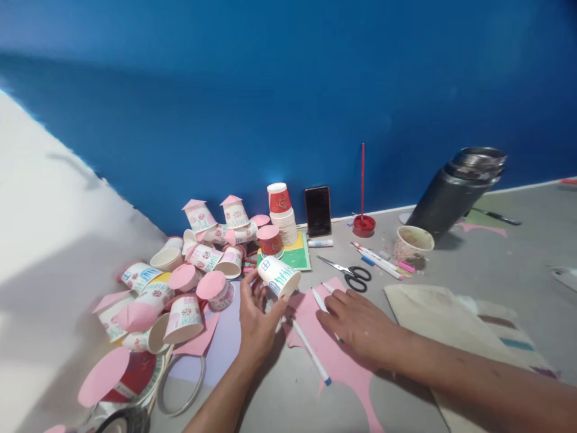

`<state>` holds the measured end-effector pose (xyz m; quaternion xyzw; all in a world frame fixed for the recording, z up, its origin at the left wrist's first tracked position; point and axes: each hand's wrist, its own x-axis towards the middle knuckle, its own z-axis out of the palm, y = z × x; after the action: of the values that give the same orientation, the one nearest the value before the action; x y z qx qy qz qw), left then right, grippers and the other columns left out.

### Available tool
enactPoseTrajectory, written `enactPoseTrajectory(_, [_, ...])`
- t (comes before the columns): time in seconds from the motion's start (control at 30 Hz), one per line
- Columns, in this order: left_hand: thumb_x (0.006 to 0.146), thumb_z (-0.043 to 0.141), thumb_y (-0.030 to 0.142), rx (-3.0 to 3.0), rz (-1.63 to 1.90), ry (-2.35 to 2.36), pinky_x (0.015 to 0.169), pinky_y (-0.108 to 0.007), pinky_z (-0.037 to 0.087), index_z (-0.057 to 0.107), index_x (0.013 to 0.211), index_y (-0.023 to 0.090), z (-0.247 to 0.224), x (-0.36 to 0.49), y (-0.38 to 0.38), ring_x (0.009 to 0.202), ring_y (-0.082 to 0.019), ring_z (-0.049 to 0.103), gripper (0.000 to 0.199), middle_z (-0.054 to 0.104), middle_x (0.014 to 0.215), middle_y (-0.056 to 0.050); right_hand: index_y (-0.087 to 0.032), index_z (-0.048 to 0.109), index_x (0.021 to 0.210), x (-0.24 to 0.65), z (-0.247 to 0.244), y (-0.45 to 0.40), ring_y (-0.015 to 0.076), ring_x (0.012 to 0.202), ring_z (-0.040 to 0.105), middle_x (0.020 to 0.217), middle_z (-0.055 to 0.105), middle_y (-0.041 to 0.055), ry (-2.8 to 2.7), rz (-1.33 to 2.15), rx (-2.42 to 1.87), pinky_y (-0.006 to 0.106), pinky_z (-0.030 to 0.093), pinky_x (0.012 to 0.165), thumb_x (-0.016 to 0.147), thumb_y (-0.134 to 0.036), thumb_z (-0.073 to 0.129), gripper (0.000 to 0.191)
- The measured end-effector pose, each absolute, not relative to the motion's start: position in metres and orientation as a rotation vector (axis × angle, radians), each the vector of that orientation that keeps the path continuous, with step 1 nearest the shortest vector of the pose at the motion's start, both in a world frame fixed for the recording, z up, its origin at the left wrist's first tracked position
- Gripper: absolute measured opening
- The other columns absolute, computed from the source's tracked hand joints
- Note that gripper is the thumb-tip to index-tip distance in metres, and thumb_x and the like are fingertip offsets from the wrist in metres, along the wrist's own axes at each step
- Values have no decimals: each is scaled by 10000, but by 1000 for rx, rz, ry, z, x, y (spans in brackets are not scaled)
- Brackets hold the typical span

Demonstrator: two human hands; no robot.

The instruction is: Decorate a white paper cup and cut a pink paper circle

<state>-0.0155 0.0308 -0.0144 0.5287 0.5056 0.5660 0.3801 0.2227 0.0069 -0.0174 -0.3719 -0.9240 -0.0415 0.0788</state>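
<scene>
My left hand [261, 322] holds a white paper cup [278, 277] tilted on its side, with a blue window and green strokes drawn on it. To its right, my right hand [349, 316] rests on a cut sheet of pink paper [333, 355], its fingers bent over a white marker [319, 299]; whether it grips the marker is unclear. Another marker with a blue end [311, 350] lies on the pink paper between my hands. Black-handled scissors [356, 278] lie behind my right hand.
Several decorated cups [184, 319] with pink paper pieces crowd the left. Behind stand stacked cups [285, 225], a phone [318, 210] and a red holder [363, 226]. At right are a dark flask [451, 192], a patterned cup [413, 243] and a cloth bag [428, 313].
</scene>
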Motion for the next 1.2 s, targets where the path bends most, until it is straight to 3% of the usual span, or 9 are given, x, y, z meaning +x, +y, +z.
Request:
enactPoseTrajectory(0.17, [796, 831, 280, 1375, 1433, 1328, 1193, -535, 453, 487, 1405, 313, -15, -14, 31, 1394, -311, 577, 699, 580, 1475, -107, -136, 696, 1179, 231, -30, 0, 261, 837, 579, 960, 701, 137, -2484, -88, -938, 404, 487, 766, 924, -35, 516, 328])
enactPoseTrajectory(0.37, [786, 783, 187, 1445, 1420, 1311, 1213, -520, 450, 491, 1418, 313, -11, -14, 32, 1425, -305, 569, 707, 576, 1516, -111, -172, 693, 1071, 247, -21, 7, 241, 832, 671, 942, 775, 109, -2246, 19, -920, 378, 552, 736, 987, -51, 505, 239])
enactPoseTrajectory(0.6, [778, 825, 262, 1402, 1422, 1431, 1180, -530, 486, 501, 1421, 285, -11, -19, 32, 1372, -322, 612, 721, 598, 1493, -131, -209, 731, 1007, 261, -26, 13, 201, 782, 752, 894, 812, 65, -2131, 84, -1094, 311, 551, 701, 1033, -138, 504, 240])
enactPoseTrajectory(0.7, [771, 852, 344, 1340, 1411, 1437, 1170, -532, 502, 516, 1400, 289, -12, -20, 34, 1387, -335, 609, 714, 603, 1501, -133, -219, 764, 972, 269, 1, 27, 200, 781, 762, 900, 823, 58, -2135, 105, -1313, 297, 527, 707, 1030, -196, 513, 259])
enactPoseTrajectory(0.8, [754, 875, 392, 1291, 1410, 1470, 1166, -554, 504, 534, 1385, 306, -14, -22, 37, 1386, -346, 611, 722, 624, 1486, -120, -203, 756, 816, 290, 55, 67, 237, 747, 744, 794, 796, 70, -2056, 51, -1845, 316, 469, 662, 1027, -301, 576, 294])
enactPoseTrajectory(0.9, [764, 877, 414, 1311, 1424, 1446, 1191, -575, 472, 541, 1399, 320, -16, -22, 38, 1408, -351, 592, 725, 610, 1510, -109, -154, 773, 1015, 317, 101, 127, 285, 919, 755, 968, 809, 140, -1883, -28, -2008, 333, 488, 735, 1064, -285, 508, 300])
enactPoseTrajectory(1.0, [762, 882, 414, 1301, 1434, 1443, 1199, -575, 467, 546, 1413, 323, -16, -22, 36, 1407, -352, 594, 738, 595, 1529, -107, -88, 724, 1232, 334, 113, 182, 302, 1057, 738, 1140, 781, 186, -1797, 75, -2130, 353, 555, 845, 1016, -295, 660, 307])
enactPoseTrajectory(1.1, [758, 886, 406, 1308, 1419, 1463, 1187, -560, 489, 555, 1420, 312, -17, -21, 34, 1399, -356, 603, 746, 601, 1524, -111, -162, 658, 1340, 337, 102, 213, 264, 1124, 708, 1328, 692, 127, -1767, 198, -2191, 458, 614, 947, 1031, -385, 688, 383])
enactPoseTrajectory(1.2, [754, 887, 414, 1317, 1394, 1477, 1180, -566, 498, 564, 1415, 298, -17, -21, 33, 1407, -369, 597, 745, 609, 1516, -119, -192, 643, 1362, 336, 91, 220, 263, 1155, 695, 1377, 662, 107, -1800, 267, -2178, 487, 618, 965, 1033, -384, 689, 384])
